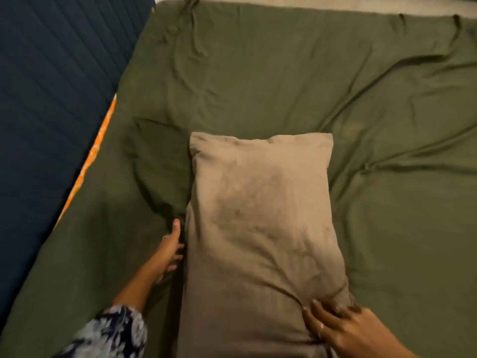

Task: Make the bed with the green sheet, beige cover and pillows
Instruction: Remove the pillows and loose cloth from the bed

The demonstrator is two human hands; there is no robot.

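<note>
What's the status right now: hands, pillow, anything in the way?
Left hand open against pillow's side. Right hand gripping its near corner. Pillow flat on wrinkled green sheet. Nothing in the way.

Beige pillow (260,228) – green sheet (284,73) (sleeve (113,334) floral, navy-white).

Pillow (260,228): on the sheet (284,81) — between the two hands.
Left hand (170,250): at its left edge.
Right hand (335,326): on its near right corner.
</note>
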